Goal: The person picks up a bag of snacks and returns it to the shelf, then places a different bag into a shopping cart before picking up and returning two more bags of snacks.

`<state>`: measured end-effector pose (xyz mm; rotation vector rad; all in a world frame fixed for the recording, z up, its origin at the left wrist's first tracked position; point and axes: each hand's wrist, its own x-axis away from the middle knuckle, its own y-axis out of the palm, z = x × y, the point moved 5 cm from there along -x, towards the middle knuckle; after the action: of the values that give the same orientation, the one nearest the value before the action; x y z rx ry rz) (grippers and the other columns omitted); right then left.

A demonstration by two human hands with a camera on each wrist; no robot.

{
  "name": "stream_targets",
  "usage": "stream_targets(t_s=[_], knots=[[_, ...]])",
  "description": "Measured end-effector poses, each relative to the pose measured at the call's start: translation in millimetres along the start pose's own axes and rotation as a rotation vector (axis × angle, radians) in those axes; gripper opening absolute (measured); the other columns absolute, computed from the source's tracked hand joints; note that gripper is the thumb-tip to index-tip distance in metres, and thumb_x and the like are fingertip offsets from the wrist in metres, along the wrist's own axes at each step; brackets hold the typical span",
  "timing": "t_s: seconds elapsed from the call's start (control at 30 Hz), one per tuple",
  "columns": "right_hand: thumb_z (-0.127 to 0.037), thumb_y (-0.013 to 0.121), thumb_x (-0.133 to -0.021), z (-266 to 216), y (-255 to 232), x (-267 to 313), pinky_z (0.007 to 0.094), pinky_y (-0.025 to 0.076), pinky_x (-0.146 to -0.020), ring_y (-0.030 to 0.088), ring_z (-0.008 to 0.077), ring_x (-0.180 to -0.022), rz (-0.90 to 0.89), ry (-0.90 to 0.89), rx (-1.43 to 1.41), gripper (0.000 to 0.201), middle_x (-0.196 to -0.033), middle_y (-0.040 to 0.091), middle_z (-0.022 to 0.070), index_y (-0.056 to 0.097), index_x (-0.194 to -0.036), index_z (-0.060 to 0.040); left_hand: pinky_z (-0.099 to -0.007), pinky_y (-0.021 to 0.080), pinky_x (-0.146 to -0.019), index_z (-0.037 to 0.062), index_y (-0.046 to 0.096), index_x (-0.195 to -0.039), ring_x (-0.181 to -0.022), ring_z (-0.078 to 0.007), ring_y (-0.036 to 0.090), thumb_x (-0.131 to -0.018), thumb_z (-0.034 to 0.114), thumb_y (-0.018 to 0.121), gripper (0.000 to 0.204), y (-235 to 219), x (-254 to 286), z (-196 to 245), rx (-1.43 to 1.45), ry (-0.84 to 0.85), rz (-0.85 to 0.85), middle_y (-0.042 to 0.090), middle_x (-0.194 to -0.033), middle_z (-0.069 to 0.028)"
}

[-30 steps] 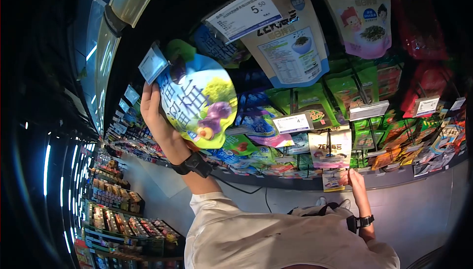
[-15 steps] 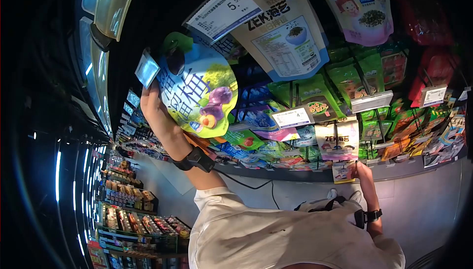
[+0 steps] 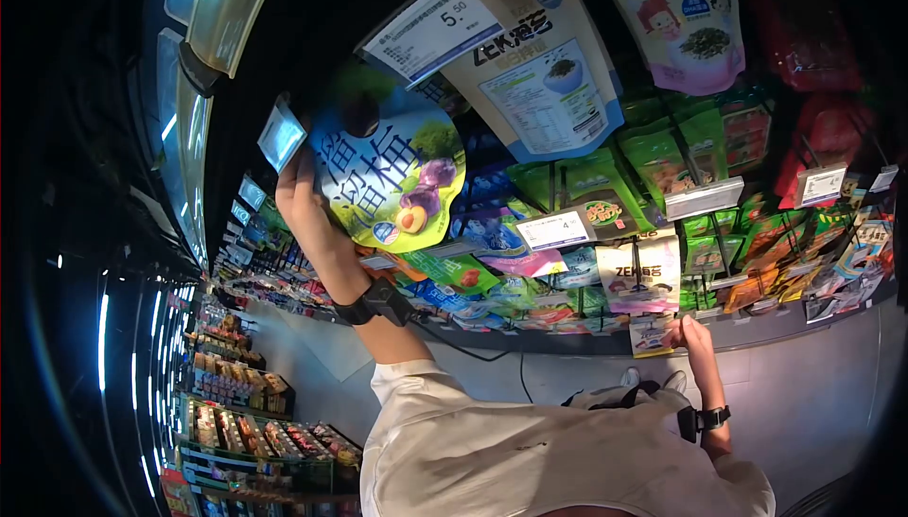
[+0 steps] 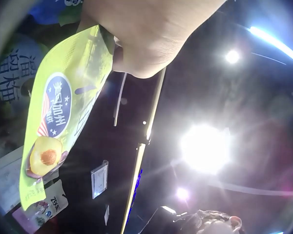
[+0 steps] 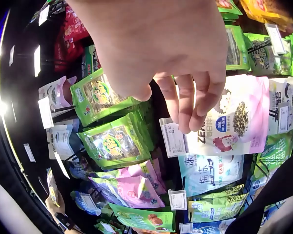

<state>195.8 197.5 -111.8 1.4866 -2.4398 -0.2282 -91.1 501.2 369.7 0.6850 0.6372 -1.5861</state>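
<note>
My left hand [image 3: 301, 186] is raised high and grips a blue and lime plum snack bag [image 3: 392, 181] by its left edge, just under the 5.50 price tag [image 3: 437, 25]. The left wrist view shows the same bag [image 4: 53, 131] hanging down from the hand [image 4: 146, 41]. My right hand [image 3: 689, 332] is low at the bottom row of the display, beside a small ZEK seaweed packet [image 3: 651, 335]. In the right wrist view its fingers [image 5: 188, 105] hang loosely curled in front of a white and pink ZEK pouch [image 5: 234, 122], with nothing between them and the thumb.
A peg wall of hanging snack bags fills the view: a large ZEK pouch [image 3: 553, 72], green packets [image 3: 681, 167], red packets [image 3: 813, 53] at right. Price tags [image 3: 556, 229] stick out on hooks. A shelf aisle [image 3: 246, 422] runs off at lower left. Ceiling lights [image 4: 205, 148] glare overhead.
My left hand has shifted the plum bag up and to the right, so its top now sits in shadow below the 5.50 tag. The right hand stays at the bottom row.
</note>
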Motion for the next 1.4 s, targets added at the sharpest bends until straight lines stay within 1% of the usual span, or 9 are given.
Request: stream_targets(t_s=[0.2,0.33,0.47,0.6,0.73,0.8,1.1,1.2,1.4], knots=[[-0.038,0.039,-0.112,11,-5,-2,0.0277,0.051,-0.074,0.064,0.0121,-0.074,0.048,0.030,-0.012,0.050,-0.082,0.072,0.0073,0.068,-0.105,0.0019,-0.0330,0.045,-0.104,-0.0076,0.056,-0.140,-0.119,-0.0217,0.061,-0.097,0.011,0.059,0.047,30,-1,-9,-0.058,-0.071,-0.071,0.063,-0.132,-0.0171],[-0.039,0.038,-0.113,8,-5,-1,0.0262,0.050,-0.071,0.064,0.0121,-0.073,0.046,0.003,-0.002,0.053,-0.081,0.072,0.0087,0.068,-0.105,0.0043,-0.0313,0.046,-0.100,-0.0014,0.053,-0.146,-0.116,-0.0183,0.060,-0.093,0.009,0.070,0.056,47,3,-11,-0.147,0.026,-0.207,0.064,-0.129,-0.0149],[-0.041,0.037,-0.113,-4,1,6,0.0273,0.052,-0.072,0.067,0.0147,-0.076,0.048,-0.023,0.020,0.055,-0.083,0.072,0.0098,0.067,-0.106,0.0043,-0.0313,0.045,-0.101,-0.0004,0.053,-0.144,-0.118,-0.0174,0.057,-0.095,0.007,0.070,0.053,45,-3,-23,-0.414,0.352,-0.161,0.061,-0.134,-0.0124],[-0.041,0.037,-0.113,-6,2,14,0.0276,0.052,-0.075,0.068,0.0154,-0.078,0.080,-0.022,0.047,0.054,-0.086,0.072,0.0103,0.066,-0.106,0.0038,-0.0379,0.039,-0.111,0.0036,0.054,-0.145,-0.128,-0.0273,0.054,-0.094,0.008,0.068,0.053,54,27,-6,-0.613,0.329,-0.024,0.058,-0.138,-0.0177],[-0.044,0.038,-0.112,-5,3,24,0.0285,0.052,-0.077,0.068,0.0162,-0.081,0.112,-0.001,0.077,0.055,-0.086,0.071,0.0101,0.066,-0.111,0.0035,-0.0475,0.038,-0.113,0.0137,0.056,-0.146,-0.136,-0.0379,0.047,-0.093,0.012,0.068,0.054,54,67,-14,-0.616,0.412,-0.079,0.043,-0.151,-0.0220],[-0.044,0.038,-0.112,-8,7,33,0.0288,0.052,-0.078,0.068,0.0163,-0.082,0.136,0.002,0.099,0.055,-0.086,0.071,0.0102,0.067,-0.111,0.0035,-0.0502,0.033,-0.118,0.0141,0.056,-0.146,-0.147,-0.0414,0.036,-0.093,0.012,0.068,0.054,62,79,-17,-0.554,0.333,-0.128,0.038,-0.157,-0.0232],[-0.041,0.036,-0.113,-9,19,79,0.0314,0.053,-0.082,0.067,0.0174,-0.084,0.248,0.100,0.168,0.053,-0.090,0.071,0.0108,0.066,-0.113,0.0023,-0.0509,0.029,-0.121,0.0153,0.057,-0.147,-0.151,-0.0425,0.029,-0.094,0.016,0.067,0.053,73,77,-53,-0.504,0.219,-0.161,0.034,-0.163,-0.0191],[-0.040,0.036,-0.113,-12,20,100,0.0318,0.053,-0.083,0.067,0.0179,-0.084,0.300,0.096,0.186,0.053,-0.090,0.071,0.0111,0.066,-0.113,0.0027,-0.0552,0.028,-0.121,0.0163,0.058,-0.145,-0.153,-0.0481,0.021,-0.092,0.013,0.069,0.054,79,72,-60,-0.462,0.203,-0.158,0.030,-0.163,-0.0222],[-0.040,0.036,-0.113,-15,-8,146,0.0321,0.054,-0.083,0.068,0.0181,-0.086,0.416,0.042,0.105,0.053,-0.090,0.071,0.0114,0.066,-0.113,0.0043,-0.0495,0.029,-0.120,0.0066,0.057,-0.144,-0.150,-0.0462,0.030,-0.093,0.019,0.070,0.054,92,82,-45,-0.551,0.277,-0.077,0.032,-0.161,-0.0267]])
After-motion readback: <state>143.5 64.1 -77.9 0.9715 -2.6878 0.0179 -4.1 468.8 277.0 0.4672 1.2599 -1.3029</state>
